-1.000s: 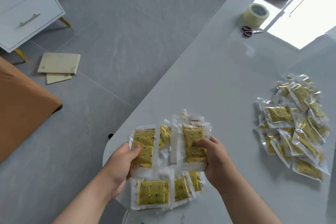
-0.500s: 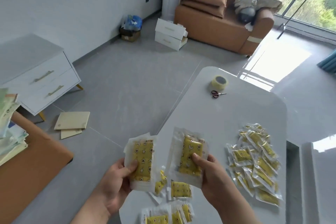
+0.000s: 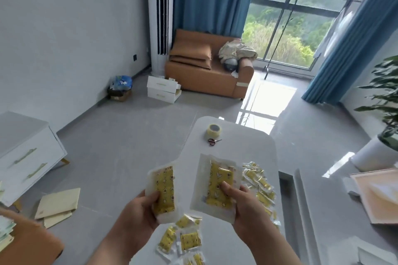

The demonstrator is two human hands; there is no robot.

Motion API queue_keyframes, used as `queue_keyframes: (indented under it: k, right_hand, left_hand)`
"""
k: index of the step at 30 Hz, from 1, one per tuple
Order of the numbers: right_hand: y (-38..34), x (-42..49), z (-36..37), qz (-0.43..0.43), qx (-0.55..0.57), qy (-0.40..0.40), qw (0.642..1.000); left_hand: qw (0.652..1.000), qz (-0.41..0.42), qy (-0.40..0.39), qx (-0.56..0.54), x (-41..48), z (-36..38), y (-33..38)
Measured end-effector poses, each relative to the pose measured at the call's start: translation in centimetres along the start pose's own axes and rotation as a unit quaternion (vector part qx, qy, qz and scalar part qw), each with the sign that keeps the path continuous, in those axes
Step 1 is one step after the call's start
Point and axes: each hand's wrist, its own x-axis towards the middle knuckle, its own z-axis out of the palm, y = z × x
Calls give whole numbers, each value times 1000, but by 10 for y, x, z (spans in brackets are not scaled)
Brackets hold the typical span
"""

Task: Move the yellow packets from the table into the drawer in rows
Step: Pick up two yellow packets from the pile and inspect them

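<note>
My left hand [image 3: 137,213] grips a stack of yellow packets [image 3: 163,189] in clear wrappers, held upright above the table's near left edge. In my right hand [image 3: 247,206] is a second stack of yellow packets [image 3: 217,187], thumb pressed on its front. Under my hands several loose yellow packets [image 3: 185,236] lie on the white table [image 3: 237,146]. A larger pile of yellow packets [image 3: 258,180] lies to the right, partly hidden by my right hand. A white cabinet with two shut drawers [image 3: 28,161] stands at the left.
A tape roll [image 3: 213,132] and small scissors [image 3: 213,141] lie at the table's far end. Flat cardboard pieces [image 3: 57,204] lie on the floor by the cabinet. An orange sofa [image 3: 206,73], two loose white drawers [image 3: 162,89] and a potted plant [image 3: 383,114] stand further off.
The view has tilted up from the table to the room. Both hands have lifted their packet stacks off the table and hold them higher and further apart.
</note>
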Motion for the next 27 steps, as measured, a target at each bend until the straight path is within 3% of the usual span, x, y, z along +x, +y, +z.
queue_keyframes:
  k: [8,18,24,27]
  right_hand:
    - [-31,-110,-97,-80,47,51,994]
    - [-28,-298,-280,-161,130,139,969]
    - [-20,-385,-366,-191,205,199,939]
    - [-16,-414,-401,-200,222,215,930]
  left_hand:
    - [994,-66,-82,42,-61,95,-68]
    - [963,-153,-184,127,-160,221,-228]
    - [940,-191,-261,109,-208,284,-310]
    - [939,-208,-257,95,-206,301,-347]
